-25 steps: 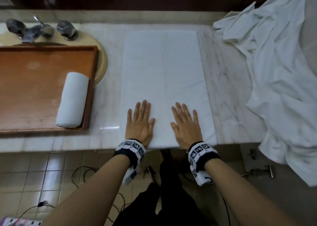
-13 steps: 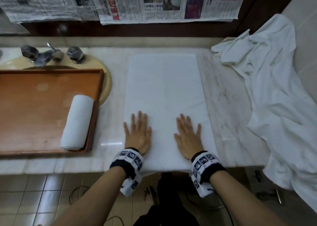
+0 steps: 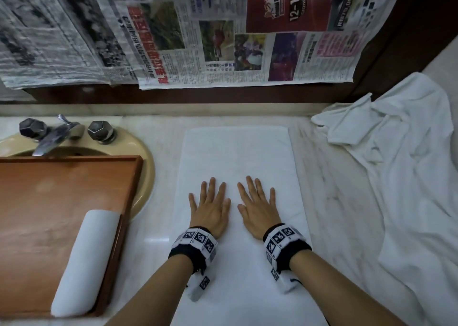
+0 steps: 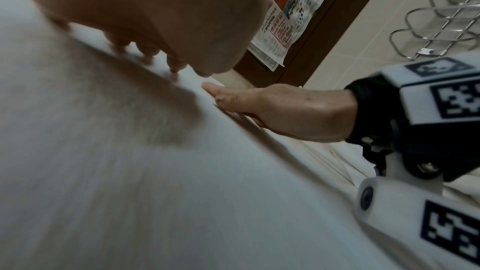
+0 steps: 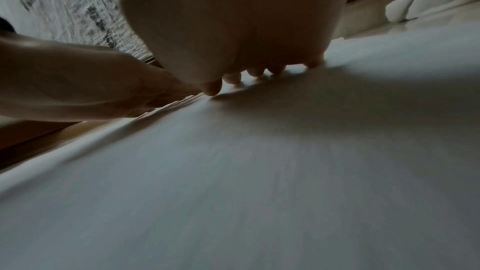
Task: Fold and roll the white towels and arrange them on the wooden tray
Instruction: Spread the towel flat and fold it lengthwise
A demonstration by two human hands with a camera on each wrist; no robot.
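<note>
Pale marble vanity counter [image 3: 342, 202], dim light, seen from my remote station; items logged from the hands outward.

Left hand [image 3: 210, 208]: I see it palm-down, fingers straight and slightly spread, pressing flat on cloth, gripping nothing. The left wrist view shows its fingertips [image 4: 176, 67] touching the cloth.

Right hand [image 3: 257, 208]: I see the same posture just beside the left, flat and spread, holding nothing; fingertips [image 5: 255, 72] rest on the cloth in the right wrist view.

Flat white rectangular folded towel [image 3: 235, 152]: lies lengthwise on the counter under both palms, its near end running toward me past both wrists and out of the head view.

Black wristbands with white marker blocks [image 3: 285, 239]: one on each wrist.

Rectangular brown wooden tray [image 3: 49, 202]: left of the flat towel, sitting over a beige oval sink basin [image 3: 146, 167].

Rolled white towel cylinder [image 3: 86, 261]: inside the tray, against its right wall.

Chrome faucet with two faceted handles [image 3: 57, 132]: behind the tray.

Crumpled white towel heap [image 3: 409, 177]: right side of the counter, apart from the flat towel.

Printed newspaper sheets [image 3: 198, 41]: hanging over the dark wood-framed wall behind the counter.

Chrome wire rack [image 4: 441, 17]: on the tiled wall, left wrist view only.
</note>
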